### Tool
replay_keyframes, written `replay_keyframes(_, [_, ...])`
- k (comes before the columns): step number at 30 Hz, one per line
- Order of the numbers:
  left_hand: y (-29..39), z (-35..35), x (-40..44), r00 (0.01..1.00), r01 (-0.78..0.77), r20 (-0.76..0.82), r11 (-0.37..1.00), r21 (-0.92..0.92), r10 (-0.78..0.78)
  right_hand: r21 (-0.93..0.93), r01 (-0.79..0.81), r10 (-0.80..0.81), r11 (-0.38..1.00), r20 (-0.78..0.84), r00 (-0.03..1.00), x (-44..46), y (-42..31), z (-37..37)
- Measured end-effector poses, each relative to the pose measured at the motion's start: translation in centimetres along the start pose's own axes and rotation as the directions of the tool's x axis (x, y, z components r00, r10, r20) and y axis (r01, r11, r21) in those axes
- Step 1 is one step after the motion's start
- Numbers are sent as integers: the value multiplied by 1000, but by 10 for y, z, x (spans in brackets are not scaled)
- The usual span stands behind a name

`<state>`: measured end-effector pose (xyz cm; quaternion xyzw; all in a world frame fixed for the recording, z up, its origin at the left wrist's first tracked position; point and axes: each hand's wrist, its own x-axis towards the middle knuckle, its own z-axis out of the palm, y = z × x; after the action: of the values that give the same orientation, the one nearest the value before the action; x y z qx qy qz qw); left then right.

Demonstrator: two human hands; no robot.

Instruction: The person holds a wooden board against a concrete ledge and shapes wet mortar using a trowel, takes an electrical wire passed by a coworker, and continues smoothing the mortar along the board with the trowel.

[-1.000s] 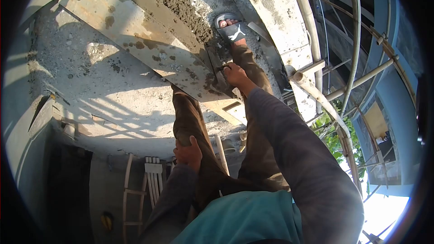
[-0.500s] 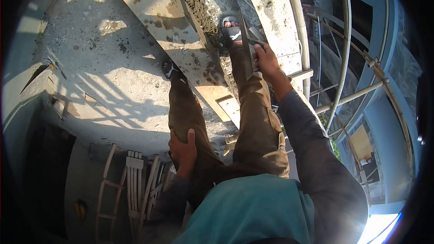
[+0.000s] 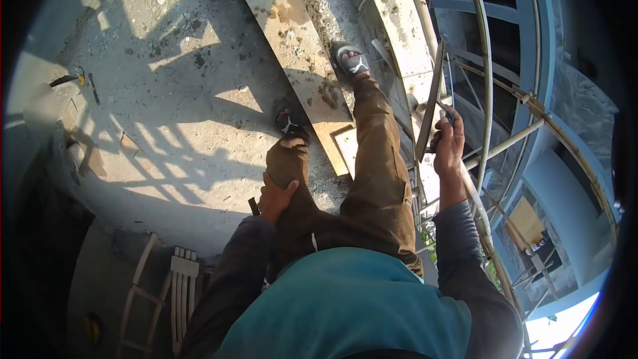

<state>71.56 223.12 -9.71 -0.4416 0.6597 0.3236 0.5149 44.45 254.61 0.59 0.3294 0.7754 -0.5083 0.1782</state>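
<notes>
My right hand (image 3: 450,139) grips a plastering trowel (image 3: 431,103), its long flat blade seen nearly edge-on. The trowel is out to the right of my right leg, above the pale, stained board. My left hand (image 3: 276,198) is closed against my bent left leg (image 3: 287,166). A short dark stub (image 3: 254,206) sticks out beside that hand; the rest of it is hidden.
A stained plank (image 3: 292,46) runs between my sandalled feet, with rough mortar (image 3: 319,0) along it. A pale board (image 3: 399,20) and bamboo poles (image 3: 487,60) stand at the right edge. Small tools (image 3: 94,88) lie on the floor at left. Wooden ladders (image 3: 143,292) lean below.
My right hand and the trowel have moved right, away from my right foot. My left hand appears higher on the leg, and the dark stub now shows. The view has shifted.
</notes>
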Motion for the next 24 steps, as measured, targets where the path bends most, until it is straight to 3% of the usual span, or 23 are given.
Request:
replay_keyframes(5, [-2,15,-24,998,55,32,998,35,-56,-27,-76,74,997,-51,996,-30,21,0])
replay_keyframes(9, [-2,35,-5,995,77,-54,994,-71,-81,-163,-114,129,980,84,988,-23,50,2])
replay_keyframes(11, [11,38,-3,987,130,-90,991,-40,-133,-204,-179,206,963,120,971,-9,88,1])
replay_keyframes(13, [3,59,16,960,261,-68,956,-135,-272,-216,-270,308,938,167,937,1,121,0])
replay_keyframes(15, [4,77,21,955,272,-93,956,-106,-282,-424,-227,327,877,181,928,15,158,0])
replay_keyframes(16, [8,86,23,947,284,-120,951,-118,-298,-428,-288,397,856,191,898,20,173,1])
replay_keyframes(17, [13,97,22,948,282,-124,954,-105,-294,-435,-340,460,834,207,864,31,190,3])
replay_keyframes(18, [20,108,18,925,325,-198,945,-21,-323,-527,-268,436,806,223,872,45,230,2])
replay_keyframes(20, [30,126,2,887,385,-307,919,82,-344,-514,-261,432,817,246,868,60,267,5])
replay_keyframes(23, [39,145,-9,884,385,-349,909,162,-312,-493,-207,390,845,304,869,60,292,7])
replay_keyframes(24, [44,150,-12,881,397,-352,899,183,-317,-484,-300,487,822,326,810,59,292,7])
